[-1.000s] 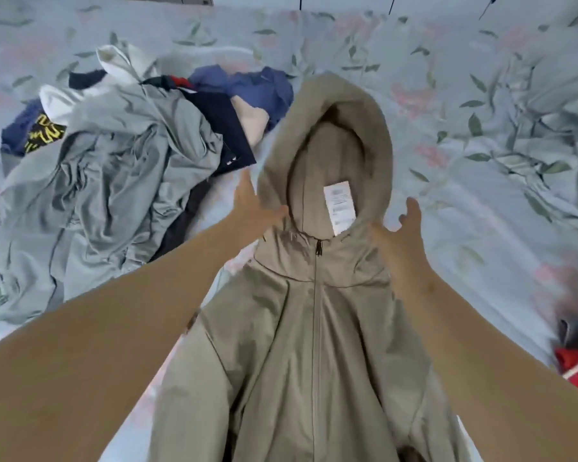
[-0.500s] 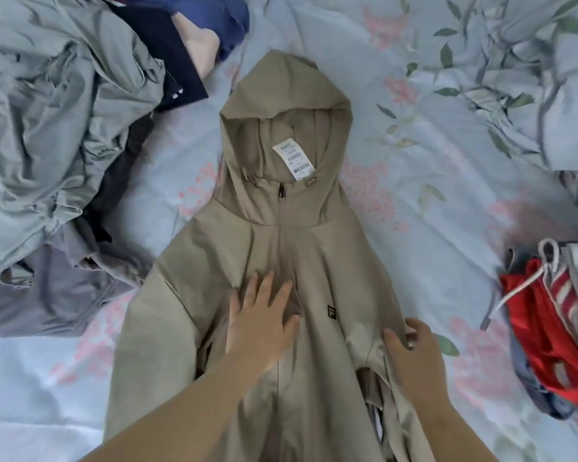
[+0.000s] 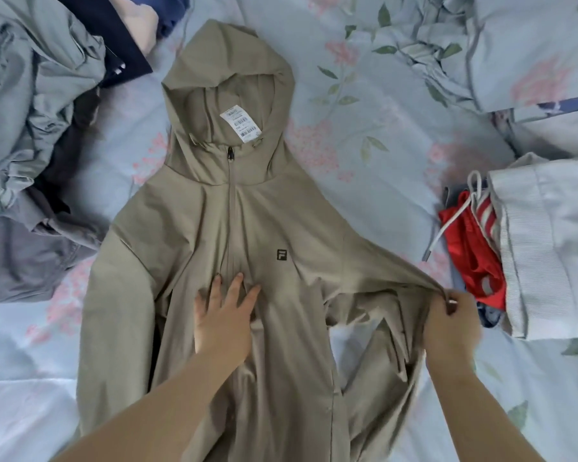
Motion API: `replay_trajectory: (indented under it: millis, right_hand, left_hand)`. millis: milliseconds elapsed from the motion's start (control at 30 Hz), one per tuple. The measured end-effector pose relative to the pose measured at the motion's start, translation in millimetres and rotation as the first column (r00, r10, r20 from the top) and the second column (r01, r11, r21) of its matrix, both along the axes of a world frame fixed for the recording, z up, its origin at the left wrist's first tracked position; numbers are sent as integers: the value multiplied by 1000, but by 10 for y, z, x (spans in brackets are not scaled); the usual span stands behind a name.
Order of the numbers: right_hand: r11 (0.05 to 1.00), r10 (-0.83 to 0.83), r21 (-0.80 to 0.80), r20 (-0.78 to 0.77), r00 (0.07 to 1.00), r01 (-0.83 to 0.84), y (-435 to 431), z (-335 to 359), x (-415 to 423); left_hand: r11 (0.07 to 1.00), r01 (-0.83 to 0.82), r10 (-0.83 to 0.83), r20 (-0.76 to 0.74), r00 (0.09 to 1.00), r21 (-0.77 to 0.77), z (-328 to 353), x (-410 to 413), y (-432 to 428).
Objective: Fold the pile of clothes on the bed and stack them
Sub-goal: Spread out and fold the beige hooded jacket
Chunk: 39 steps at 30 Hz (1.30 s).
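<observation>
Khaki fabric is pinched between the thumb and curled fingers of the right hand (image 3: 451,323), which holds the edge of a sleeve (image 3: 374,281) drawn out sideways and raised off the bed (image 3: 364,105), taut from the shoulder. The left hand (image 3: 222,320) lies flat on the chest of the jacket (image 3: 187,248). Its fingers (image 3: 237,286) are straight and spread, gripping nothing, and press down across the zip (image 3: 231,195) just below a small dark logo (image 3: 282,255). Both arms are bare and enter from the lower edge.

The jacket lies face up in the middle of the bed, zipped to the neck. Its hood (image 3: 227,71) points away from the person and is spread flat, with a white barcoded label (image 3: 241,123) showing inside it. The other sleeve (image 3: 114,295) runs straight down along the body of the jacket, flat on the bed.

Unfolded clothes lie in a pile (image 3: 30,105) at the upper left, just beside the hood and shoulder: pale grey-green cloth on top, with a navy piece (image 3: 114,35) and a grey piece (image 3: 20,258) showing at its edges. At right, near the right hand, a stack (image 3: 554,248) of folded things sits on the bed, a white ribbed garment on top and red shorts (image 3: 471,241) with a white drawstring showing from under it. The bed's cover is pale blue with pink flowers and green leaves, and a matching duvet (image 3: 531,45) is bunched at the upper right.
</observation>
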State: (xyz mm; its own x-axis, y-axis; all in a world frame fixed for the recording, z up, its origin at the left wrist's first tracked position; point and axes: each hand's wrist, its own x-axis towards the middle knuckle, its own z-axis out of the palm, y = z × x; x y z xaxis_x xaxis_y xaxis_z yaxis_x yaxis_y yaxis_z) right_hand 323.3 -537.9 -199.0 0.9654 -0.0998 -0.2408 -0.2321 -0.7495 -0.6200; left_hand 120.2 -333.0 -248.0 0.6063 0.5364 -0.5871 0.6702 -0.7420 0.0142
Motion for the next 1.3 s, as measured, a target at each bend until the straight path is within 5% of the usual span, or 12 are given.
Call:
replay_trajectory:
  millis: [133,233,367,500,733,1000,1067,1167,1300]
  right_hand:
    - [963,-157,234,96,983,131,182,160,318]
    - [984,-125,137,60,990,115,206,34,159]
    - [992,25,123,-452,892,34,340,-313,-283]
    - [980,126,196,-547,828,-20,482,-569,-313]
    - [988,24,156,-259,966,17,8,-525,-183]
    - [957,290,237,-740,607,-167,-521,-385,-1464]
    - [973,229,177,-714,661,-145,-646,-375,-1539]
    - [997,-12,57,-495,869,46,-873,-323,-1442]
    - [995,39,93,-622,782,24,-1053,-225,-1628]
  left_hand:
    - [995,-83,88,104,991,-51,85,191,-160]
    - [992,-84,98,151,984,-92,96,299,-258]
    - [994,-36,45,88,995,-102,18,322,-339]
    - [997,30,-26,54,998,-69,-94,171,-336]
    - [993,99,-93,89,992,-60,-142,-236,-467]
    - [990,88,-75,122,990,-109,-37,-710,-800]
    - [986,98,-82,123,989,-136,4,-869,-853]
    - [972,105,-76,141,987,-212,71,-1066,-911]
    - [965,96,-61,148,987,-244,112,-1348,-933]
